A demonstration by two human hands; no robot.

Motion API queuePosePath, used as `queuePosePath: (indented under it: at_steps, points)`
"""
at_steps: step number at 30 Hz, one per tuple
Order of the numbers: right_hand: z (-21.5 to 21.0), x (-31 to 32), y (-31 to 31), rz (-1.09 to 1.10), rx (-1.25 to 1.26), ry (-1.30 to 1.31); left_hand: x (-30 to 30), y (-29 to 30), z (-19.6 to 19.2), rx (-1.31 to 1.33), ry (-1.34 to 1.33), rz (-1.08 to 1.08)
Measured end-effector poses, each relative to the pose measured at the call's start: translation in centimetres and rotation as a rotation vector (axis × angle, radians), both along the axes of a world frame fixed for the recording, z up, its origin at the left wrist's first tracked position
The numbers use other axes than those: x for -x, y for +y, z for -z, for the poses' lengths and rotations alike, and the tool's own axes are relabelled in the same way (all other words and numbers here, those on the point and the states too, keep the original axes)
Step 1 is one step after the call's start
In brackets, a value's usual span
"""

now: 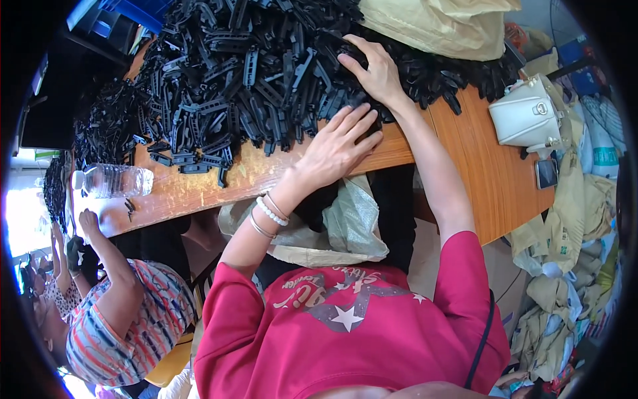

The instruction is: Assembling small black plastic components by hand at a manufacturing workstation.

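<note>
A big heap of black plastic clip-like parts [252, 73] covers the far side of the wooden table. Near the table's front edge, my left hand [339, 146] lies with its fingers stretched out over the heap's border, fingertips touching the parts. Farther off and to the right, my right hand [377, 72] rests against the heap, thumb and forefinger apart with dark parts around them. Neither hand shows a part gripped in it. Below the table edge, an open pale woven sack [352, 219] sits at my lap, under my left hand.
A beige sack [438, 26] lies on the heap at the far right. On the table [492, 179] are a white handbag [528, 116] and a phone [547, 173]; a plastic bottle [116, 181] lies at left. Another person [126, 312] works there. Piled sacks [558, 312] stand at right.
</note>
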State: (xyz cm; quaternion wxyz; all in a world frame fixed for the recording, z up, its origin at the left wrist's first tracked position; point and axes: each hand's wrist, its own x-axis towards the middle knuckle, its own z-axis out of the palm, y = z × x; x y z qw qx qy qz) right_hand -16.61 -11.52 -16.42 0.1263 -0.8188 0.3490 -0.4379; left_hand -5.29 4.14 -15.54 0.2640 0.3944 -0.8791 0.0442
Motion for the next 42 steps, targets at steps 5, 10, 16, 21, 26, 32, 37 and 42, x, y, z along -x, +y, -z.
queuePosePath:
  at_steps: [5,10,16,21,26,32,37,42]
  points:
    - [-0.4,0.8,2.9,-0.091,-0.06,-0.061,0.3,0.9,0.5,-0.028,0.049,0.004]
    - [-2.7,3.3,4.3,-0.165,-0.012,-0.191,-0.1,1.7,0.4,0.013,0.044,-0.067]
    - [-3.7,14.5,0.8,0.327,0.174,0.019,0.3,2.3,-0.4,0.098,0.038,-0.124]
    - [-6.8,22.5,4.8,0.907,0.516,0.578,0.7,2.7,-0.7,0.056,0.043,-0.1]
    - [-8.4,30.9,6.4,0.956,0.29,0.436,0.9,2.5,-0.3,0.102,0.053,-0.107]
    - [-10.8,37.6,2.7,0.762,0.133,0.465,1.1,1.9,-0.2,0.118,0.019,-0.087]
    - [-12.2,35.1,3.2,0.764,0.125,0.401,0.8,2.1,-0.4,0.111,0.0,-0.106]
    - [-10.2,41.2,5.5,0.73,0.04,0.414,1.1,2.0,-0.3,0.114,0.019,-0.09]
